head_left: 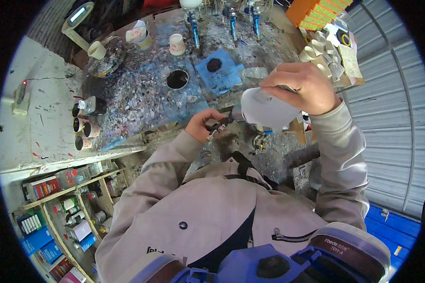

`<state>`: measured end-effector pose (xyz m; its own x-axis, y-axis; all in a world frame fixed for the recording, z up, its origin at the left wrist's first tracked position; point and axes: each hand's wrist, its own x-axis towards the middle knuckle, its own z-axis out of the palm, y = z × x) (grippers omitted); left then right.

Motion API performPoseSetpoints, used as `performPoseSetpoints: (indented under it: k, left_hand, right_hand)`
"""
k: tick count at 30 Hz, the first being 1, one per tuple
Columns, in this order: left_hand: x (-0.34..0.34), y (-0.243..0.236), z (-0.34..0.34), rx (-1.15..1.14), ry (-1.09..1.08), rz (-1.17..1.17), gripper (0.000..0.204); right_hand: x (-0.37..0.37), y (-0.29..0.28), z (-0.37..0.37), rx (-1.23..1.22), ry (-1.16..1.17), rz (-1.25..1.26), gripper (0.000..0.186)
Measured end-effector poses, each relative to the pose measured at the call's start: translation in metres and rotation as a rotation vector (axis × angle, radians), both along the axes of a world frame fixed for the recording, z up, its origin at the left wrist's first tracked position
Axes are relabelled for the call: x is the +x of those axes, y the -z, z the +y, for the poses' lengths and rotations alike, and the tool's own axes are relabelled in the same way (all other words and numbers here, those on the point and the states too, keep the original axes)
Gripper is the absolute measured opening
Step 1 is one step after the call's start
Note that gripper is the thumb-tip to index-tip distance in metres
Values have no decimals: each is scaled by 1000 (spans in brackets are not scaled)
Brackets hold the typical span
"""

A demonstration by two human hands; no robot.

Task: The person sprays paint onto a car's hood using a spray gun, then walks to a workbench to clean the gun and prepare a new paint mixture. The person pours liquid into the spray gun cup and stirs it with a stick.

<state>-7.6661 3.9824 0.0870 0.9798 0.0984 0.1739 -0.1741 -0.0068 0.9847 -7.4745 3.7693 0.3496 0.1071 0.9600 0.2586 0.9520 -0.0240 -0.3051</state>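
Note:
My right hand (308, 88) is closed over the rim of a translucent white cup (269, 109), which tilts in front of me near the table's front edge. To its left, my left hand (204, 123) curls around a dark tool with metal parts (217, 128). Its exact kind is partly hidden by the fingers, and I cannot tell whether it joins the cup. Beyond my hands, a blue cloth (231, 78) carries a round dark-topped container (214, 65). Left of that stands an open container of dark liquid (178, 79).
Paint-spattered table (132, 92) spreads ahead, with blue-handled spray guns (233, 29) at the back. A paper cup (177, 45), dark bottle (96, 105) and paint cups (90, 129) stand leftward. Stacked cups (311, 51) and orange boxes (311, 14) sit right. Shelves (73, 203) are lower left.

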Motion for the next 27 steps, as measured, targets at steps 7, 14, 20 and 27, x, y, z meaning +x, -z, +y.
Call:
performPoseSetpoints:
  k: [7, 14, 20, 27]
  left_hand:
    - [42, -3, 2, -59, 26, 107, 45]
    - [92, -30, 4, -93, -63, 177, 44]
    - [100, -32, 0, -119, -185, 201, 41]
    - [86, -16, 7, -186, -255, 90, 41]
  right_hand:
    - [81, 4, 16, 121, -61, 321, 12]
    - [142, -16, 19, 142, -156, 371, 11]
    - [170, 1, 55, 50, -275, 25, 14]
    - [170, 8, 91, 137, -293, 91, 18]
